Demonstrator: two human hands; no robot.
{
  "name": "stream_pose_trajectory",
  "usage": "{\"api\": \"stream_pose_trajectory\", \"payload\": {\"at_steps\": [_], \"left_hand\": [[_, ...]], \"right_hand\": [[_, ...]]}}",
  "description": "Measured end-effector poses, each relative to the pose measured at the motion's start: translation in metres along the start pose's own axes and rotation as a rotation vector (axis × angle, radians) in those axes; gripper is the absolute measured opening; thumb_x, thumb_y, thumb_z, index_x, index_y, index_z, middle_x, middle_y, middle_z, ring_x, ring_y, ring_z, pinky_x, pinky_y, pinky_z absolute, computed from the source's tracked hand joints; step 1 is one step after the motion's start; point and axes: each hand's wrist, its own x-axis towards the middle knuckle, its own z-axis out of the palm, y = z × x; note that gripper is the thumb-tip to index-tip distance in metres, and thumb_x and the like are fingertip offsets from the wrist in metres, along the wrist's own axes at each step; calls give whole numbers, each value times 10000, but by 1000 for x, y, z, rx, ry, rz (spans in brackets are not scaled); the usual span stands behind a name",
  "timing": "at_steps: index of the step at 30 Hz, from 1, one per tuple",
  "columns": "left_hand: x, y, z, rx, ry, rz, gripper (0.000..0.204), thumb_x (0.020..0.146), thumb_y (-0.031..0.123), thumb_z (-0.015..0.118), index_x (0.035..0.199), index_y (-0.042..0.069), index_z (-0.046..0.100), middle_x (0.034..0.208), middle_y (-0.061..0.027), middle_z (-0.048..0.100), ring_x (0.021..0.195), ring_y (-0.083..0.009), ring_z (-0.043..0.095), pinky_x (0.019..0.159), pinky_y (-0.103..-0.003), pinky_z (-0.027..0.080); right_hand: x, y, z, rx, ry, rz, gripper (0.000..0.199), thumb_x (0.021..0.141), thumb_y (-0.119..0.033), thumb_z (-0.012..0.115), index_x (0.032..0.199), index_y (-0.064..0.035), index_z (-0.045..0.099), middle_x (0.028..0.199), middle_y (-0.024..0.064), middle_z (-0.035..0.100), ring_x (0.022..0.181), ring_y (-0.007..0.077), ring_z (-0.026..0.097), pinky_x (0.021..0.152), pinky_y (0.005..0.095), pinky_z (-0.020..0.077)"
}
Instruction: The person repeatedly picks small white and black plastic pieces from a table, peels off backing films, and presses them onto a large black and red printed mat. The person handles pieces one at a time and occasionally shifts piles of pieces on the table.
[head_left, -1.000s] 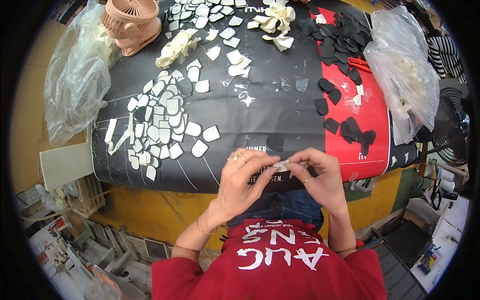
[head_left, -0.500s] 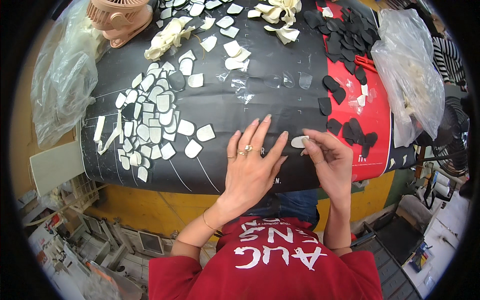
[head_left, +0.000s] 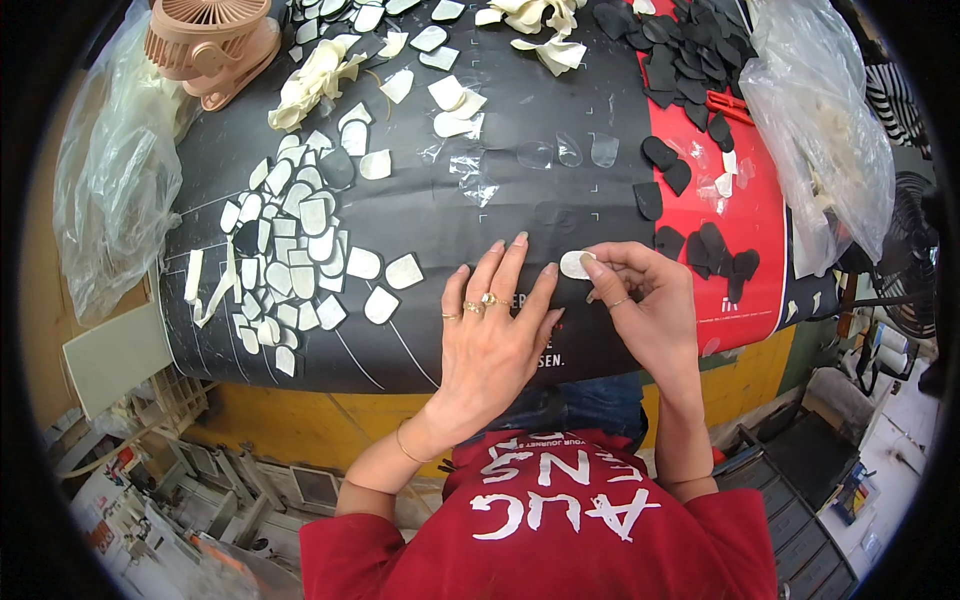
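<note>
Clock: centred on the held piece (head_left: pixel 574 264), with 12 at the top of the view.
Held piece: Pale, rounded at the 9 o'clock end, covered by the thumb at the 3 o'clock end. Shows over a bare stretch of the black desk (head_left: pixel 420 240); cannot tell whether in contact with it.
Right hand (head_left: pixel 645 290): Lies between 3 and 4 o'clock. Pinches the held piece by its edge, with thumb and finger drawn together to its thickness and the rest folded in.
Left hand (head_left: pixel 490 340): Sits between 7 and 8 o'clock, palm down. Fans out with fingers well spread, gripping nothing that shows. Brings an index fingertip just beside the held piece, apart from it.
Step in hand: Reads as single-piece handling, at a one-handed hold; apparently not yet let go.
Next move: Calls, in judgement, for a light edge pinch to avoid bending a seemingly thin piece, and for closing the left fingertips inward if a second grip is needed.
White pieces (head_left: pixel 300 282): Spread and overlap at 9 o'clock.
Black heap (head_left: pixel 690 65): Lies at 1 o'clock, partly over the red area (head_left: pixel 755 215).
Small black group (head_left: pixel 710 250): Lies at 3 o'clock, beyond the right hand.
Clear films (head_left: pixel 535 154): Scatter from 10 to 1 o'clock.
Pink fan (head_left: pixel 215 40): Stands at 10 o'clock.
</note>
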Motion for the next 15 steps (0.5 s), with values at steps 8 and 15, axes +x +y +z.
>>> {"api": "stream_pose_trajectory", "payload": {"at_steps": [8, 15], "left_hand": [[-1, 1, 2, 38, -5, 9, 403, 870, 241, 723, 1246, 122, 642, 1441, -144, 508, 1299, -304, 499, 1065, -499, 349], [0, 1, 1, 20, -14, 3, 417, 839, 197, 751, 1237, 115, 661, 1416, -146, 520, 1302, -315, 488, 1088, -477, 320]], "right_hand": [[3, -3, 6, -31, 48, 2, 169, 941, -75, 686, 1028, 68, 708, 832, 52, 725, 663, 60, 641, 614, 207, 506], [3, -3, 3, -36, 14, 29, 169, 945, -66, 676, 1043, 69, 700, 851, 49, 721, 681, 59, 642, 622, 204, 505]]}}
